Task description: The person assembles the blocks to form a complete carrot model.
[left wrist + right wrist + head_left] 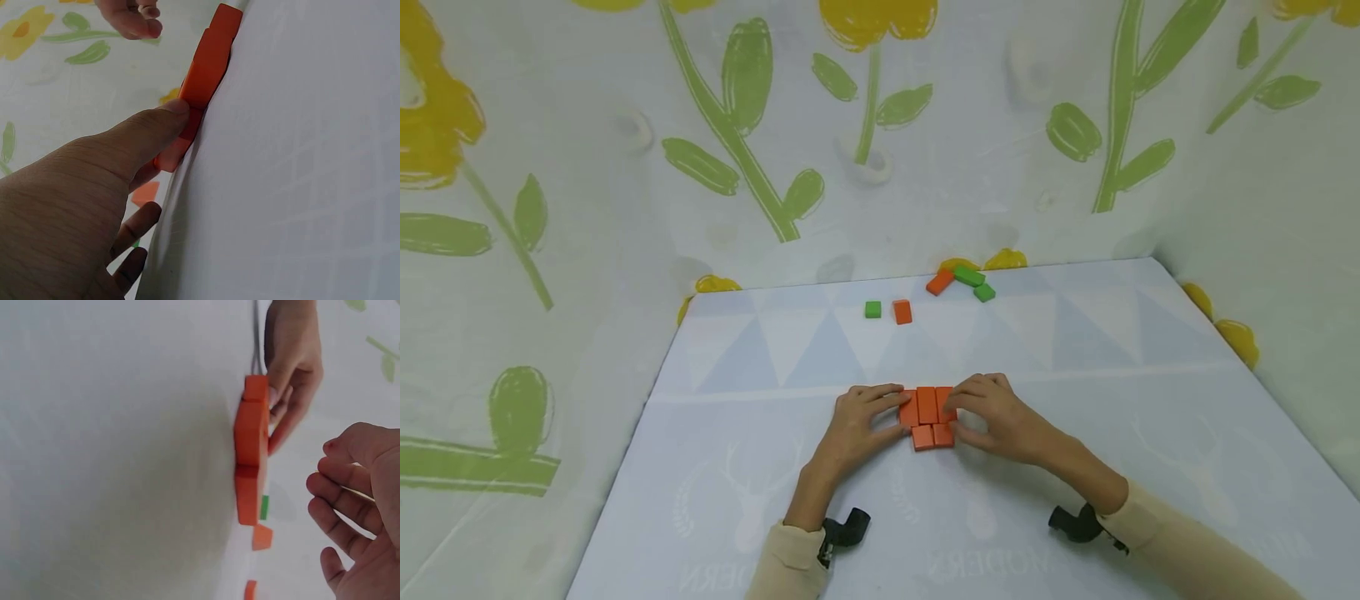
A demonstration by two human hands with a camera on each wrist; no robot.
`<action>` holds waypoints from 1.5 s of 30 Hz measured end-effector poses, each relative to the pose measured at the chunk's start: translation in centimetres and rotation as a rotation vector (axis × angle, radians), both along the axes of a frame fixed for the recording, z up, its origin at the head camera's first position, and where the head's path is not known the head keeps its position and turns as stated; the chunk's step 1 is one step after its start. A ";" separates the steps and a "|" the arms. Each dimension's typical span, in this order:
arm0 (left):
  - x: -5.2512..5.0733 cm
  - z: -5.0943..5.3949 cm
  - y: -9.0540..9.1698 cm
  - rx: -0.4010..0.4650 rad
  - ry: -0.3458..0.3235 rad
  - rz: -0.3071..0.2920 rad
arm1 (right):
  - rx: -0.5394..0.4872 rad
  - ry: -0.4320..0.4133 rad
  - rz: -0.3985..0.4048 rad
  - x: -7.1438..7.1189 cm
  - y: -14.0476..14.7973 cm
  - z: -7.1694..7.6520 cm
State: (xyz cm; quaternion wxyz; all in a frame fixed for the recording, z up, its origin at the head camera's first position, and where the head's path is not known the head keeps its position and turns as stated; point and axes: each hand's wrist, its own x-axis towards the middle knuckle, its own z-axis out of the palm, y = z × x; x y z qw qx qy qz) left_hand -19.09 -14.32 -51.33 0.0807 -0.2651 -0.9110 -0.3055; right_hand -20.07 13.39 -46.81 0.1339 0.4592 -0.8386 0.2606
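Note:
Several orange blocks lie together on the table in two rows. In the head view, three upright ones form the far row, with a middle block (pixel 927 406), and two smaller blocks (pixel 943 436) sit against their near side. My left hand (pixel 857 422) pinches the far row's left block (pixel 910 412) between thumb and index finger; its thumb (pixel 153 128) presses the near edge in the left wrist view. Beside the group's right side hovers my right hand (pixel 1000 419). In the right wrist view its loosely bent fingers (pixel 340 494) stand apart from the blocks, holding nothing.
Toward the table's far edge lie a small green block (pixel 872 310) and an orange block (pixel 902 312). Right of them are another orange block (pixel 939 282), a longer green block (pixel 969 277) and a small green piece (pixel 984 292). A flower-patterned curtain (pixel 955 192) surrounds the table.

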 end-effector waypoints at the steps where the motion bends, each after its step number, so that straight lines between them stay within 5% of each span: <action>1: 0.0 0.0 0.0 0.002 -0.002 0.000 | 0.000 -0.002 -0.015 -0.3 0.1 0.2; 11: 0.0 -0.6 0.5 -0.026 -0.027 -0.013 | -0.014 -0.126 -0.192 -2.9 0.8 1.4; 22: 0.5 -0.9 0.5 -0.048 -0.016 -0.006 | -0.051 -0.144 -0.258 -7.0 0.4 2.2; 29: 0.2 -0.5 0.3 -0.031 0.026 0.005 | -0.010 -0.197 -0.315 -9.8 -0.9 2.5; 40: -0.1 -0.2 0.2 -0.039 -0.009 0.007 | 0.128 -0.251 -0.453 -15.0 -2.1 2.2; 45: -0.1 -0.2 0.3 -0.037 0.000 0.015 | 0.160 -0.230 -0.450 -16.4 -3.0 2.2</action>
